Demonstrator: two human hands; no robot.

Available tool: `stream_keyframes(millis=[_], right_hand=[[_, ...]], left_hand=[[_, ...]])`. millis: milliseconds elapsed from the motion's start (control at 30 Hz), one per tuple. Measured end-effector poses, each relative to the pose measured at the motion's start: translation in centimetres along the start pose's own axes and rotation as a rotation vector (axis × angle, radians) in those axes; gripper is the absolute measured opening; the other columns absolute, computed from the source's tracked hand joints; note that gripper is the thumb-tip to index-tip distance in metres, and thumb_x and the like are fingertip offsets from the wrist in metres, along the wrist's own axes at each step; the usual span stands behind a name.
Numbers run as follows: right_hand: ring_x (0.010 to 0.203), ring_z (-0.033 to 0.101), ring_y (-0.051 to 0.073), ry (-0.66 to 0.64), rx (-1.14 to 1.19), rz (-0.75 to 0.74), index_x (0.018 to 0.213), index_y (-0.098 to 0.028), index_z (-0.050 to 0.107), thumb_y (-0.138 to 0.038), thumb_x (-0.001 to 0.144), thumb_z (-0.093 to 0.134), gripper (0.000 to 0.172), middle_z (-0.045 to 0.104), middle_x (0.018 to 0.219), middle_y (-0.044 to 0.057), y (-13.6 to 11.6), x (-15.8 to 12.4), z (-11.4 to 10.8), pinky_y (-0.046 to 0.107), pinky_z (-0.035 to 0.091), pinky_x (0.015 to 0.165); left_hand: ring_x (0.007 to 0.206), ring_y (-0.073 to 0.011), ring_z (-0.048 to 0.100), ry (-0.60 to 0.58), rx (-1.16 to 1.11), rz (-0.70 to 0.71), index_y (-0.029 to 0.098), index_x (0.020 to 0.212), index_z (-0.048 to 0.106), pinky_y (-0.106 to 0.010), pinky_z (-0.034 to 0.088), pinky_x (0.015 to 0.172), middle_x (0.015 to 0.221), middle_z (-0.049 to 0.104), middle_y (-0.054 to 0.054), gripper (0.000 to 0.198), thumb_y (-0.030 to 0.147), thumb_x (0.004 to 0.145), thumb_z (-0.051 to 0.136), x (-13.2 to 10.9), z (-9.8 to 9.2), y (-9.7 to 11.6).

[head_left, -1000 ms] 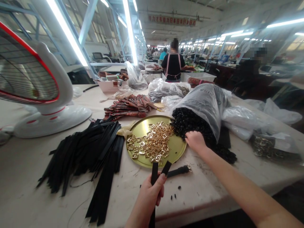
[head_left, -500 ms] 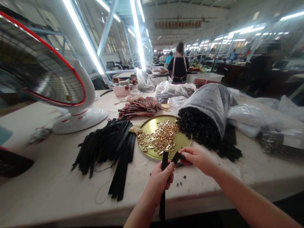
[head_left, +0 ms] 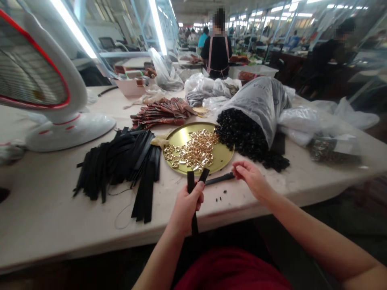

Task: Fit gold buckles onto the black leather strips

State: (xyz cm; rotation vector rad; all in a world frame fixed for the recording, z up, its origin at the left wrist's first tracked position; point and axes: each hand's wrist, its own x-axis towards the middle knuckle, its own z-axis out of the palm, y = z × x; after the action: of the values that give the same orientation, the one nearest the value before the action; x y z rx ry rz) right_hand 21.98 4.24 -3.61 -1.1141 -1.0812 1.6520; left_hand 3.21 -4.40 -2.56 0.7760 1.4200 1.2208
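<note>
A pale tabletop [head_left: 45,209] spans the view. At its far left stands a white desk fan [head_left: 57,108] with red trim. To the right a grey plastic bag [head_left: 260,104] lies on its side, and small black pieces [head_left: 242,137] spill from its mouth. A heap of black straps [head_left: 121,161] fans out in the middle, just beside a round gold tray [head_left: 223,155] that carries a pile of gold buckles [head_left: 193,151].

Near the front edge, the left hand [head_left: 186,203] is closed round a folded black strap [head_left: 191,183]. The strap's two ends stick up above the thumb and the rest hangs below the tabletop's edge. The right hand [head_left: 250,177] has its fingertips drawn together at the end of a single strap [head_left: 219,178] lying flat below the tray. Whether it pinches that strap or something smaller cannot be told.
</note>
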Motion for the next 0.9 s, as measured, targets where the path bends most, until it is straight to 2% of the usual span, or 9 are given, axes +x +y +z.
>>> stream_keyframes(millis=[100, 167, 200, 267, 367, 500, 567, 700, 900], right_hand=[[0.056, 0.054, 0.009, -0.33, -0.35, 0.089, 0.089, -0.018, 0.06, -0.026, 0.081, 0.052, 0.014, 0.063, 0.071, -0.001, 0.4, -4.6, -2.6, 0.02, 0.043, 0.052], [0.064, 0.06, 0.013, -0.592, -0.61, 0.183, 0.092, -0.019, 0.062, -0.023, 0.083, 0.046, 0.019, 0.067, 0.08, 0.003, 2.0, -7.7, -4.0, 0.024, 0.047, 0.058], [0.073, 0.062, 0.016, -0.648, -0.749, 0.155, 0.095, -0.019, 0.063, -0.02, 0.083, 0.044, 0.023, 0.068, 0.087, 0.005, 3.3, -9.0, -4.6, 0.028, 0.049, 0.066], [0.092, 0.06, 0.021, -0.624, -1.01, -0.029, 0.102, -0.016, 0.062, -0.012, 0.081, 0.042, 0.029, 0.065, 0.101, 0.01, 6.3, -10.9, -5.0, 0.034, 0.047, 0.081], [0.101, 0.056, 0.022, -0.568, -1.196, -0.285, 0.106, -0.012, 0.061, -0.009, 0.082, 0.039, 0.032, 0.062, 0.108, 0.014, 9.8, -12.0, -3.7, 0.035, 0.045, 0.087], [0.089, 0.06, 0.017, -0.616, -1.111, -0.479, 0.104, -0.017, 0.06, -0.017, 0.084, 0.046, 0.025, 0.066, 0.096, 0.008, 8.1, -11.6, -0.8, 0.028, 0.046, 0.08], [0.089, 0.059, 0.015, -0.536, -1.061, -0.542, 0.107, -0.019, 0.059, -0.02, 0.085, 0.047, 0.025, 0.066, 0.097, 0.005, 5.2, -10.6, -0.7, 0.025, 0.045, 0.081], [0.087, 0.059, 0.013, -0.058, -1.213, -0.476, 0.103, -0.019, 0.058, -0.024, 0.086, 0.046, 0.022, 0.064, 0.097, 0.004, 0.0, -6.1, -4.1, 0.023, 0.045, 0.076], [0.08, 0.056, 0.017, 0.254, -1.324, -0.42, 0.089, -0.015, 0.06, -0.023, 0.088, 0.04, 0.022, 0.061, 0.086, 0.007, -1.3, 1.3, -9.0, 0.028, 0.041, 0.072]], left_hand=[[0.036, -0.0026, 0.031, -0.049, -0.104, -0.029, 0.016, 0.082, 0.048, -0.014, 0.021, 0.034, 0.047, 0.042, 0.009, 0.028, 0.041, 0.075, 0.058, -0.6, -0.4, -0.2], [0.036, -0.0023, 0.031, -0.084, -0.138, -0.045, 0.016, 0.081, 0.048, -0.014, 0.021, 0.034, 0.048, 0.042, 0.009, 0.027, 0.04, 0.075, 0.059, -0.8, -0.2, -0.3], [0.036, -0.0023, 0.031, -0.101, -0.144, -0.05, 0.016, 0.081, 0.048, -0.014, 0.021, 0.034, 0.048, 0.043, 0.009, 0.027, 0.039, 0.075, 0.06, -0.9, 0.0, -0.3], [0.036, -0.0023, 0.032, -0.127, -0.139, -0.052, 0.016, 0.082, 0.049, -0.013, 0.022, 0.034, 0.048, 0.044, 0.009, 0.026, 0.039, 0.075, 0.06, -1.1, 0.5, -0.3], [0.035, -0.0022, 0.032, -0.166, -0.113, -0.048, 0.017, 0.082, 0.049, -0.013, 0.021, 0.034, 0.047, 0.043, 0.009, 0.025, 0.038, 0.076, 0.059, -1.6, 1.0, 0.0], [0.034, -0.0018, 0.03, -0.19, -0.058, -0.032, 0.018, 0.085, 0.048, -0.013, 0.02, 0.034, 0.045, 0.042, 0.01, 0.023, 0.038, 0.077, 0.057, -2.9, 1.0, 0.5], [0.034, -0.0014, 0.029, -0.187, -0.042, -0.023, 0.018, 0.087, 0.048, -0.012, 0.02, 0.034, 0.045, 0.042, 0.011, 0.024, 0.038, 0.077, 0.057, -3.6, 1.0, 0.5], [0.034, -0.0012, 0.029, -0.203, -0.049, -0.044, 0.016, 0.087, 0.049, -0.013, 0.019, 0.034, 0.045, 0.042, 0.01, 0.029, 0.042, 0.076, 0.057, -4.8, 1.7, 0.3], [0.033, -0.001, 0.028, -0.147, -0.012, -0.032, 0.015, 0.086, 0.049, -0.012, 0.018, 0.033, 0.043, 0.041, 0.01, 0.032, 0.043, 0.073, 0.059, -5.8, 3.0, 1.1]])
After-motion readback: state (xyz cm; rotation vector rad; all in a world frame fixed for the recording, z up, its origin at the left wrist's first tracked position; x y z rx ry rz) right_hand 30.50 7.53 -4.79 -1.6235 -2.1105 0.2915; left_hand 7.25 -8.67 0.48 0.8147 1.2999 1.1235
